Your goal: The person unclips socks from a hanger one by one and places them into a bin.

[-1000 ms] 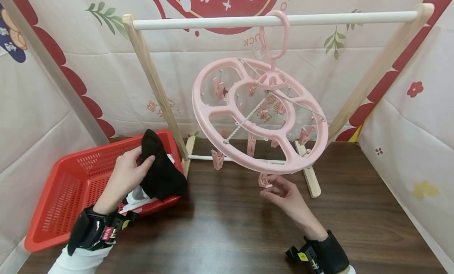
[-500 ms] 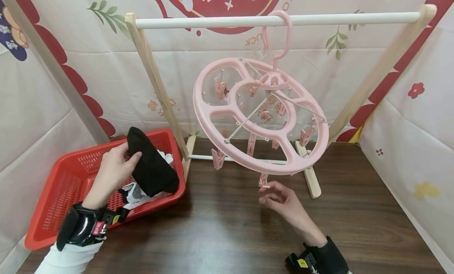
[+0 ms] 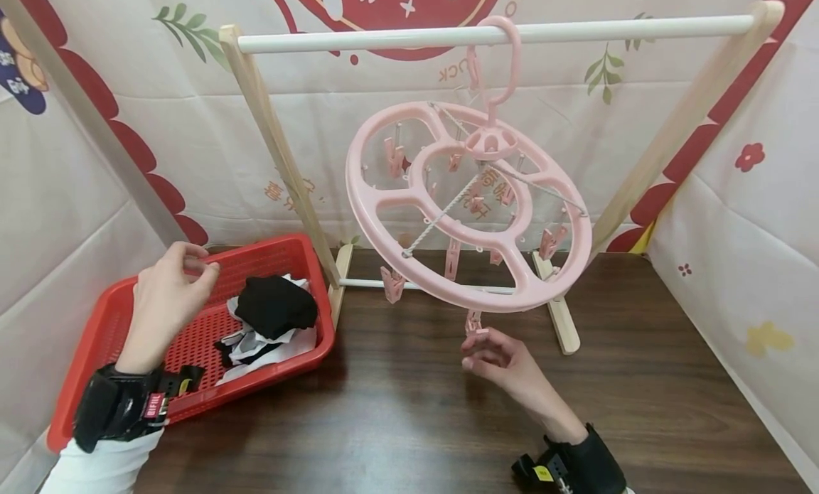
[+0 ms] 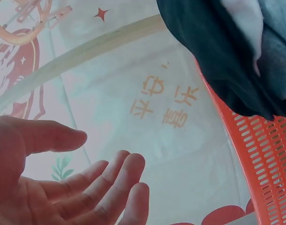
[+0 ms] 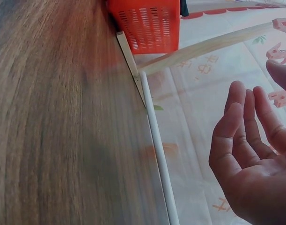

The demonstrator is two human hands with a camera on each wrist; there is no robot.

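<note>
In the head view my left hand (image 3: 168, 295) hovers over the left part of the red basket (image 3: 105, 341), holding nothing. Its thumb and fingers stand apart in the left wrist view. A bunched black cloth (image 3: 278, 305) lies on white and grey fabric pieces (image 3: 291, 348) at the basket's right end. My right hand (image 3: 502, 362) is raised just below a pink clothespin (image 3: 473, 321) at the near rim of the round pink clip hanger (image 3: 393, 261). Its fingers are loosely bent, with the index fingertip right at the clothespin's lower end.
The hanger hooks over the white rod (image 3: 358, 40) of a wooden-sided rack (image 3: 278, 142). Several more pink clothespins dangle beneath it. The rack stands on a dark wooden table (image 3: 397, 416), with printed cloth walls (image 3: 723, 281) behind and at both sides.
My left hand has let go of the black cloth and moved left, leaving it on the pile in the basket. The right hand has stayed by the clothespin, shifting slightly.
</note>
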